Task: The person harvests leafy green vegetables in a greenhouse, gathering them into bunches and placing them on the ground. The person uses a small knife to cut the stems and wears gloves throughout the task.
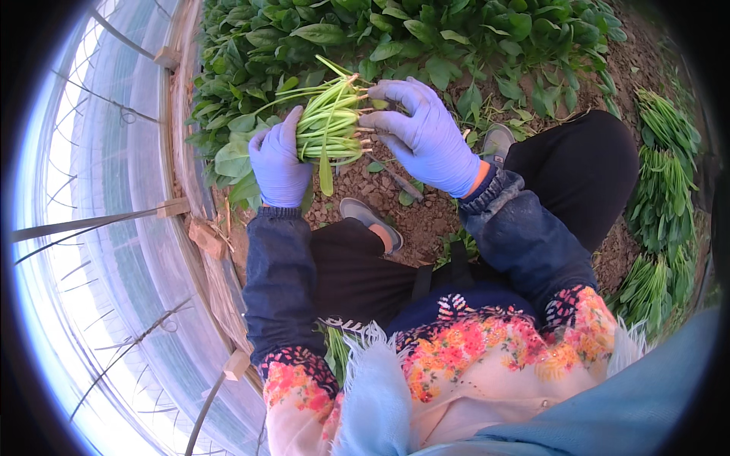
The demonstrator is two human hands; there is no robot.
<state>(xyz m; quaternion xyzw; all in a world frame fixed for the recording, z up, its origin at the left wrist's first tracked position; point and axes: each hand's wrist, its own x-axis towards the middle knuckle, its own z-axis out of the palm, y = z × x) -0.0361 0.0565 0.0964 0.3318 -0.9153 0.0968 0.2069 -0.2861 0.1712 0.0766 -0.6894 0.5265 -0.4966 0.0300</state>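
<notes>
A bunch of spinach (331,122) with pale green stems is gripped in my left hand (280,159), which wears a thin purple glove. Its leaves point left and hang partly behind that hand, while the trimmed, pinkish root ends face right. My right hand (425,131), gloved the same way, is at the root ends with its fingers apart and bent; whether the fingertips touch the roots is hard to tell. One loose leaf (325,172) dangles from the stems. A narrow dark tool or stick (402,181) lies on the soil below my right hand.
Spinach plants (319,34) grow densely ahead. Several cut bunches (661,182) lie in a row on the right. At the left stand a plastic-film greenhouse wall (148,239) with curved rods and a brick piece (207,238). My shoes (370,219) rest on brown soil.
</notes>
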